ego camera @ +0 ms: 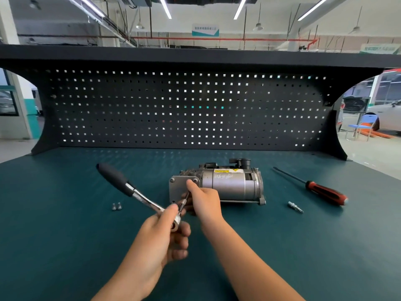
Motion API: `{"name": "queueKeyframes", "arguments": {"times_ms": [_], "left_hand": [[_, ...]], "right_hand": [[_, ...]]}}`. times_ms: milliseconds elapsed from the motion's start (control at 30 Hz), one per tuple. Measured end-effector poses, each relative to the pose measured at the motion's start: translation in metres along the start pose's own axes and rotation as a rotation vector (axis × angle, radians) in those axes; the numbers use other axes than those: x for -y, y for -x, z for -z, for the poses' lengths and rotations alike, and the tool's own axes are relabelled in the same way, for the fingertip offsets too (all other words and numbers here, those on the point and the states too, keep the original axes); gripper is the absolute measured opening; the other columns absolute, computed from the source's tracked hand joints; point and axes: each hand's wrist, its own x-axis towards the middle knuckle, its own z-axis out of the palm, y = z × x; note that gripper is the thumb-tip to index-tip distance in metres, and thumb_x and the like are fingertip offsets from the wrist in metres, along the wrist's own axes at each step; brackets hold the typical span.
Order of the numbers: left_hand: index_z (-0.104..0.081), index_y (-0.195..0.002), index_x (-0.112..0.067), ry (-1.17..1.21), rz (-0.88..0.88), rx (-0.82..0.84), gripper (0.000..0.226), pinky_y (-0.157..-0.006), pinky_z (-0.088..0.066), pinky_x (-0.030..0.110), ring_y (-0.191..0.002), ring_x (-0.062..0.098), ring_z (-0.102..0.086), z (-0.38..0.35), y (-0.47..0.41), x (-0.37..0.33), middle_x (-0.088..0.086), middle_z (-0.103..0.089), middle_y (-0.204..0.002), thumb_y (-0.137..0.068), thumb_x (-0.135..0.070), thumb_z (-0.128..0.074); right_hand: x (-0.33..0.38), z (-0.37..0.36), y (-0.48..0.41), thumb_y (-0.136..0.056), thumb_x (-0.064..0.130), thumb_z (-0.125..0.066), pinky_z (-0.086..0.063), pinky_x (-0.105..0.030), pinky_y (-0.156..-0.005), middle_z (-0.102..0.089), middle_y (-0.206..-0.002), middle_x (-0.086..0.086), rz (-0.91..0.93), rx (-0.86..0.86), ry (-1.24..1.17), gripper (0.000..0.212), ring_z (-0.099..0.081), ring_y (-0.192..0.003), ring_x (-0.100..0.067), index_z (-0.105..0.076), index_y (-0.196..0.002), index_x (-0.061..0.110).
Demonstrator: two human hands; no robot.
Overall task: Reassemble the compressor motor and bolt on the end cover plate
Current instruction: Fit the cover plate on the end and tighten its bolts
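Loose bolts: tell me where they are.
Head view: the two bolts lie on the mat, left of the compressor, just below the ratchet handle.

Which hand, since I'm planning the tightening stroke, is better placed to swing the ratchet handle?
Probably the left hand: it grips the ratchet at its head, and the handle juts out to its side. The right hand pinches the bit at the cover plate, steadying it.

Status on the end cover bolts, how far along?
Done: cover plate seated on the motor, bolts in its two upper corners. In hand: left hand grips the ratchet, bit pointing at the plate; right hand touches the plate. Left: two loose bolts on the table, lower-left hole looks empty.
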Motion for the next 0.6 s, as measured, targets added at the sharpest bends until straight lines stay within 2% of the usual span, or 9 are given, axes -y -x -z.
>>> {"name": "queueKeyframes", "arguments": {"times_ms": [100,167,200,267,367,433,500,567,600], "left_hand": [[-0.050,-0.071,-0.018,-0.598,-0.268,-0.064,0.026,-0.048,-0.037,0.018,-0.043,0.004,-0.046,0.000,-0.002,0.007,-0.009,-0.053,-0.047,-0.095,-0.029,-0.048],[-0.049,-0.087,-0.033,-0.979,-0.424,-0.110,0.009,-0.058,-0.041,0.018,-0.067,0.003,-0.057,-0.002,0.002,0.010,-0.014,-0.060,-0.067,-0.090,-0.042,-0.049],[-0.046,-0.097,-0.037,-1.130,-0.474,-0.147,0.014,-0.065,-0.043,0.018,-0.080,0.005,-0.059,-0.004,0.005,0.010,-0.014,-0.062,-0.082,-0.089,-0.048,-0.046],[-0.040,-0.110,-0.039,-1.350,-0.557,-0.177,0.028,-0.070,-0.045,0.022,-0.092,0.007,-0.060,-0.004,0.003,0.015,-0.015,-0.059,-0.100,-0.089,-0.056,-0.039],[-0.043,-0.108,-0.039,-1.454,-0.477,-0.199,0.028,-0.070,-0.044,0.024,-0.094,0.010,-0.061,-0.005,-0.001,0.014,-0.012,-0.062,-0.100,-0.090,-0.058,-0.034],[-0.054,-0.087,-0.029,-1.081,-0.399,-0.201,0.023,-0.061,-0.042,0.023,-0.071,0.006,-0.062,-0.008,-0.002,0.011,-0.005,-0.066,-0.072,-0.092,-0.048,-0.041],[-0.064,-0.074,-0.015,-0.316,-0.127,-0.113,0.036,-0.042,-0.040,0.020,-0.039,0.009,-0.050,-0.007,-0.005,0.006,0.002,-0.062,-0.051,-0.099,-0.029,-0.041],[-0.064,-0.080,-0.003,0.434,0.227,-0.006,0.039,-0.031,-0.035,0.014,-0.029,0.008,-0.040,-0.006,-0.005,0.001,0.005,-0.061,-0.052,-0.096,-0.029,-0.040],[-0.063,-0.084,0.000,0.641,0.298,0.006,0.038,-0.031,-0.036,0.012,-0.028,0.006,-0.040,-0.005,-0.004,0.000,0.004,-0.060,-0.053,-0.094,-0.029,-0.041]], "right_hand": [[-0.003,0.001,-0.004,-0.087,0.037,-0.060,-0.050,-0.033,-0.067,-0.068,-0.084,-0.028,0.022,-0.042,0.079,0.057,-0.054,-0.063,-0.018,-0.059,-0.083,-0.020],[-0.003,0.002,-0.003,-0.084,0.037,-0.065,-0.048,-0.035,-0.069,-0.065,-0.089,-0.033,0.061,-0.050,0.093,0.057,-0.052,-0.068,-0.019,-0.061,-0.085,-0.020],[-0.004,0.002,-0.004,-0.084,0.036,-0.066,-0.049,-0.035,-0.070,-0.066,-0.087,-0.031,0.072,-0.041,0.112,0.054,-0.055,-0.068,-0.019,-0.063,-0.085,-0.018],[-0.004,0.003,-0.004,-0.086,0.035,-0.062,-0.052,-0.033,-0.074,-0.070,-0.079,-0.022,0.078,-0.022,0.176,0.049,-0.059,-0.066,-0.018,-0.068,-0.083,-0.013],[-0.003,0.002,-0.005,-0.089,0.031,-0.060,-0.052,-0.033,-0.069,-0.067,-0.070,-0.020,0.050,-0.032,0.132,0.044,-0.062,-0.063,-0.026,-0.066,-0.078,-0.012],[-0.002,0.003,-0.005,-0.090,0.024,-0.059,-0.047,-0.028,-0.059,-0.060,-0.057,-0.014,-0.001,-0.023,0.030,0.038,-0.063,-0.061,-0.034,-0.059,-0.066,-0.005],[-0.001,0.003,-0.005,-0.092,0.023,-0.056,-0.044,-0.024,-0.052,-0.061,-0.047,-0.005,-0.066,0.041,-0.107,0.036,-0.061,-0.047,-0.019,-0.057,-0.062,0.003],[0.002,0.002,-0.004,-0.094,0.024,-0.053,-0.042,-0.022,-0.048,-0.064,-0.049,-0.003,-0.150,0.118,-0.242,0.033,-0.057,-0.041,-0.011,-0.059,-0.068,0.005],[0.003,0.002,-0.003,-0.095,0.026,-0.051,-0.041,-0.021,-0.048,-0.065,-0.051,-0.002,-0.170,0.145,-0.253,0.032,-0.058,-0.042,-0.010,-0.060,-0.070,0.006]]}}
